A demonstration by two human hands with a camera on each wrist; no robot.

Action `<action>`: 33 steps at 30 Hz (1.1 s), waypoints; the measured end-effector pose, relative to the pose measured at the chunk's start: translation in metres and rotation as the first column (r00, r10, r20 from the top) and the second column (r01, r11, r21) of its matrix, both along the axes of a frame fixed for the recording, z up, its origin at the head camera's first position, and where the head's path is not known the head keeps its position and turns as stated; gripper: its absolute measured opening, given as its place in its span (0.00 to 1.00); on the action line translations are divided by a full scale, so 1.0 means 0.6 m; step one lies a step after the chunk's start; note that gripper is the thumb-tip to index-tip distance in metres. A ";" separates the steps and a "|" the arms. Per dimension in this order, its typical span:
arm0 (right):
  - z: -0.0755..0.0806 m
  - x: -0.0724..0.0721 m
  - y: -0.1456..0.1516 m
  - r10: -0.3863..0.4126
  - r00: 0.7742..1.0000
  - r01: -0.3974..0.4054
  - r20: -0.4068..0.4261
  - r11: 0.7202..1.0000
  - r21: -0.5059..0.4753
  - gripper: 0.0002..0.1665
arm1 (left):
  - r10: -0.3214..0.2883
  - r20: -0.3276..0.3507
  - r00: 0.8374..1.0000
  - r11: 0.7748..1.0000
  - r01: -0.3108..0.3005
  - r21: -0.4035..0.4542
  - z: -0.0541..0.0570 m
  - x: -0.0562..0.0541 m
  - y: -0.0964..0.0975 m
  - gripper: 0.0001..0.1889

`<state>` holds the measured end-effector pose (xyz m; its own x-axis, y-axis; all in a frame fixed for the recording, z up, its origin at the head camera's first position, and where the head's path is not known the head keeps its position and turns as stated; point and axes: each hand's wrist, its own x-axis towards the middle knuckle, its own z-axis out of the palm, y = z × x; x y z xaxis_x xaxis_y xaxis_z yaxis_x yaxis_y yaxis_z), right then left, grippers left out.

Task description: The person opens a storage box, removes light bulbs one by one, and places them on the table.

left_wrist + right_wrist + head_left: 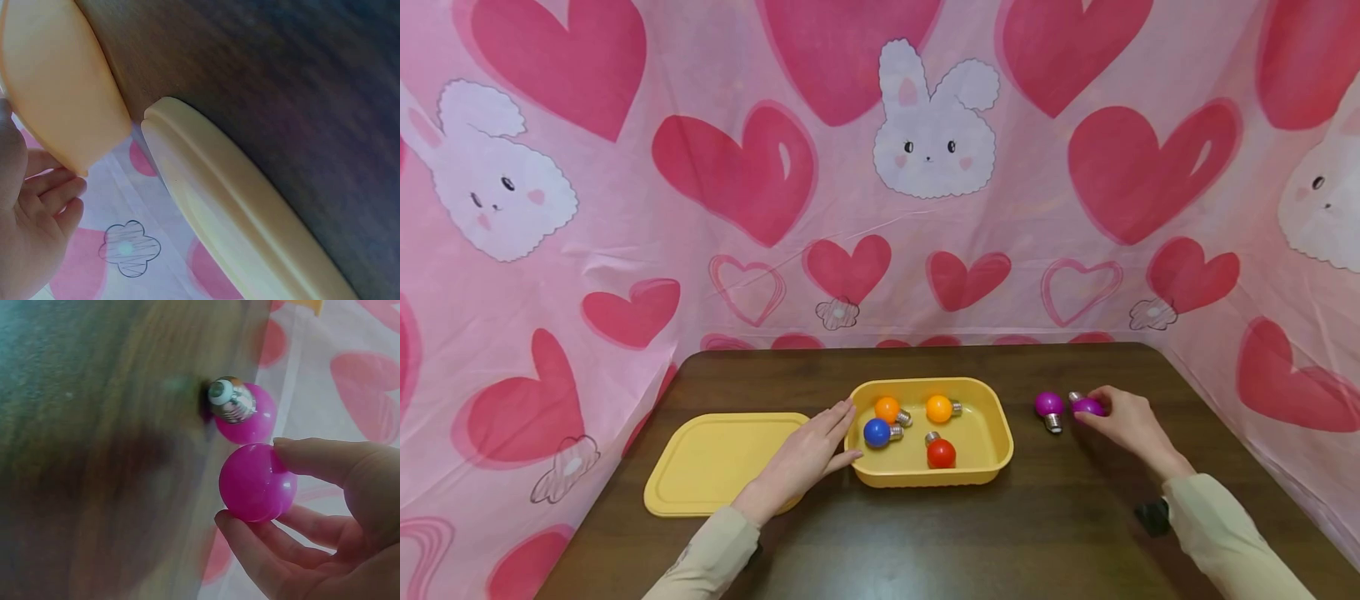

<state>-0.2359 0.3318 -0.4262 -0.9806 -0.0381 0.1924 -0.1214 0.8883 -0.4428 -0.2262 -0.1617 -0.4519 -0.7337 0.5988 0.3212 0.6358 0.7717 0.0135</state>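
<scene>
My right hand pinches a purple light bulb by its round end, thumb on one side and fingers on the other. In the right wrist view the held bulb hides its own base. Close beside it lies a second purple bulb, its metal screw base towards me. My left hand touches the left rim of a yellow container with fairly straight fingers. Inside the container lie two orange bulbs, a blue bulb and a red bulb.
A flat yellow lid lies left of the container, partly under my left forearm in the head view. Everything rests on a dark brown wooden table. Pink cloth with hearts and rabbits hangs behind the table and along both sides.
</scene>
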 end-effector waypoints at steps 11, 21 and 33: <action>-0.017 0.012 -0.006 -0.013 0.995 0.016 0.099 0.999 -0.028 0.28 | -0.006 -0.009 1.000 1.000 0.006 0.001 -0.001 0.001 0.000 0.37; -0.023 0.020 -0.013 -0.009 0.996 0.010 0.084 1.000 -0.017 0.28 | -0.011 -0.021 1.000 1.000 0.011 0.014 -0.005 -0.001 -0.001 0.37; -0.019 0.020 -0.015 0.002 0.994 0.000 0.109 1.000 -0.011 0.29 | -0.015 -0.060 0.998 1.000 0.016 0.009 -0.006 -0.003 -0.002 0.38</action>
